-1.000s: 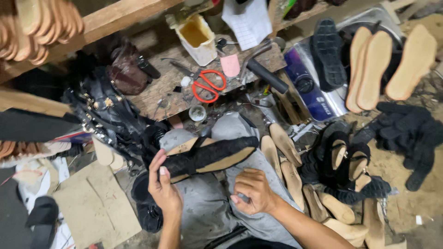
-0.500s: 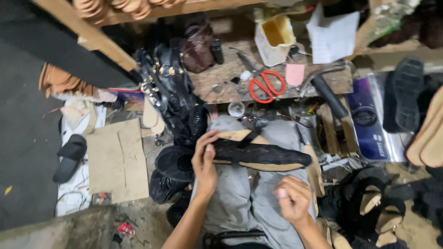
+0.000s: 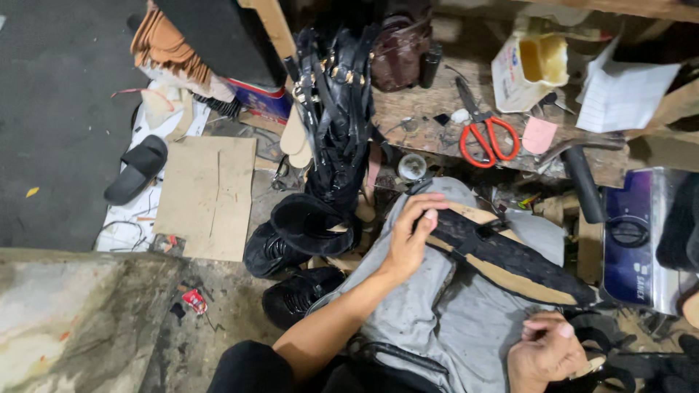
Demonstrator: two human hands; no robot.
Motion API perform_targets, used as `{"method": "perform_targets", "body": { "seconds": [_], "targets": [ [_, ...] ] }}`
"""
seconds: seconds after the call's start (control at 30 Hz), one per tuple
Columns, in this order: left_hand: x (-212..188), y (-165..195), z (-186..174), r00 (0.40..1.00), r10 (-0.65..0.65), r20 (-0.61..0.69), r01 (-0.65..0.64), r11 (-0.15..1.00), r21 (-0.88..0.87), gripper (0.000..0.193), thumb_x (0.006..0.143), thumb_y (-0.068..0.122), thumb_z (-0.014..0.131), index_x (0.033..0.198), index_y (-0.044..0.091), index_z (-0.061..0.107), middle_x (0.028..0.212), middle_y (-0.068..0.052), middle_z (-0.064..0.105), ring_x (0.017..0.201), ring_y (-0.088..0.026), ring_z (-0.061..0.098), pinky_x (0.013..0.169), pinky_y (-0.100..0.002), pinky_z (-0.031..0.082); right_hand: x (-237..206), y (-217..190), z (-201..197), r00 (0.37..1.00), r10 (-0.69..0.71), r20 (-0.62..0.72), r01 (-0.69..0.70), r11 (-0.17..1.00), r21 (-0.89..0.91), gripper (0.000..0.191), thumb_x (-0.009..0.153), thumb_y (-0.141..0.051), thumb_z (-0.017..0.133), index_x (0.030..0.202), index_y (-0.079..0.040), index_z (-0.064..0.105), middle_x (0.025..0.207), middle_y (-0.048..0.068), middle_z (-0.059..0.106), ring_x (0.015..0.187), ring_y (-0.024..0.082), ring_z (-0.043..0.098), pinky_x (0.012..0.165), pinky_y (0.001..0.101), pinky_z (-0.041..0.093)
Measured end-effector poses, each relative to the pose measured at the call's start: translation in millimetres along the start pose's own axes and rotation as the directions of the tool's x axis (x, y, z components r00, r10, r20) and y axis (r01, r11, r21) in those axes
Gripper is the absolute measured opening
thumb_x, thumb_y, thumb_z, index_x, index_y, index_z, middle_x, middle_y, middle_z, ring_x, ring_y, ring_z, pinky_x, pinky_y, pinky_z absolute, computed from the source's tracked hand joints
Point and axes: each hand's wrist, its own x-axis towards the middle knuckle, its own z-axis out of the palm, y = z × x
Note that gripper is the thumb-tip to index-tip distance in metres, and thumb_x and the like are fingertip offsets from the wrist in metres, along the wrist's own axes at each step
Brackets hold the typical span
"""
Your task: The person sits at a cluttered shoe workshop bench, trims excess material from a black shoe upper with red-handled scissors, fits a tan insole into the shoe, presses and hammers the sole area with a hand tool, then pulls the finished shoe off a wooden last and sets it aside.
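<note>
A sandal sole (image 3: 510, 262) with a tan base and a black textured upper lies across my lap on grey trousers. My left hand (image 3: 411, 236) presses down on its left end, fingers curled over the edge. My right hand (image 3: 546, 353) rests lower right on my thigh, fingers closed; something small may be pinched in it, but I cannot make it out.
A worn wooden bench (image 3: 429, 120) ahead carries red-handled scissors (image 3: 489, 138), a cut-open plastic jug (image 3: 528, 69) and paper. Black straps (image 3: 335, 94) hang at its left. Black shoes (image 3: 298, 236), a cardboard sheet (image 3: 207, 196) and a black slide sandal (image 3: 136, 169) lie on the floor left.
The view has swung left, showing more floor and less of the soles at right. My left hand stays on the sole's end; my right hand has dropped lower and to the right.
</note>
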Motion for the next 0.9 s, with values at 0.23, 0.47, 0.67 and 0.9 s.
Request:
{"method": "perform_targets", "body": {
  "seconds": [0.23, 0.47, 0.67, 0.9],
  "targets": [
    [-1, 12, -12, 1.0, -0.02, -0.005, 0.02, 0.999, -0.025, 0.027, 0.109, 0.021, 0.05, 0.12, 0.004, 0.068, 0.135, -0.008, 0.058, 0.122, -0.017, 0.057, 0.09, -0.027, 0.051, -4, 3, 9, 0.999, 0.007, -0.054, -0.009, 0.999, -0.047, 0.065, 0.119, -0.039, 0.05, 0.071, 0.005, 0.05, 0.066, 0.015, 0.051, 0.051, 0.015, 0.038, 0.05, 0.0247, 0.028],
    [-3, 19, -38, 0.998, -0.012, -0.059, 0.01, 1.0, -0.025, 0.026, 0.108, 0.018, 0.048, 0.119, 0.004, 0.067, 0.136, -0.008, 0.057, 0.123, -0.018, 0.056, 0.09, -0.027, 0.051, -5, 10, 28, 1.0, -0.011, 0.012, 0.011, 1.0, -0.018, 0.064, 0.117, -0.039, 0.048, 0.071, 0.005, 0.051, 0.067, 0.017, 0.054, 0.05, 0.015, 0.04, 0.049, 0.0243, 0.028],
    [-6, 23, -62, 0.987, 0.101, -0.126, -0.095, 0.994, 0.05, 0.037, 0.11, 0.029, 0.045, 0.118, 0.002, 0.069, 0.136, -0.012, 0.059, 0.135, -0.027, 0.055, 0.106, -0.035, 0.047, -4, 15, 49, 0.996, 0.007, 0.085, -0.011, 0.999, 0.043, 0.063, 0.119, -0.038, 0.048, 0.072, 0.005, 0.05, 0.067, 0.018, 0.054, 0.052, 0.015, 0.041, 0.049, 0.0242, 0.028],
    [-15, 41, -82, 0.979, 0.157, -0.13, -0.133, 0.976, 0.174, 0.043, 0.109, 0.034, 0.042, 0.118, 0.001, 0.068, 0.136, -0.015, 0.06, 0.143, -0.034, 0.049, 0.123, -0.044, 0.034, -5, 14, 68, 0.992, -0.012, 0.128, 0.006, 0.999, 0.05, 0.062, 0.115, -0.037, 0.049, 0.07, 0.006, 0.051, 0.065, 0.018, 0.052, 0.051, 0.016, 0.04, 0.048, 0.0257, 0.028]
  ]
}}
